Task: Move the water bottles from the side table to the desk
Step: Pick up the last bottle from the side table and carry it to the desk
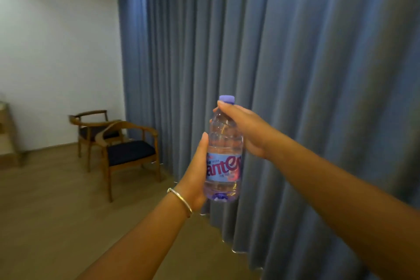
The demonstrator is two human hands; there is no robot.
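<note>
Looks like a hotel rm or bedroom: full-height blue curtains [272, 75] across one wall, two wooden armchairs [118, 143] w/ dark seat pads, plain white wall [56, 52], wood-look floor [56, 211].

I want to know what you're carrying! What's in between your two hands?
In the head view, a clear plastic water bottle with a purple cap: left hand grips low, right hand near the top.

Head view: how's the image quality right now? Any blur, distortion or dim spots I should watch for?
Head view: room light is dim and bluish; the water bottle reads sharply enough, its label partly legible, held by the left hand and right hand; the curtain is soft at the right edge; wide-angle bending tilts the wall and the chairs; the far left edge is blurred.
</note>
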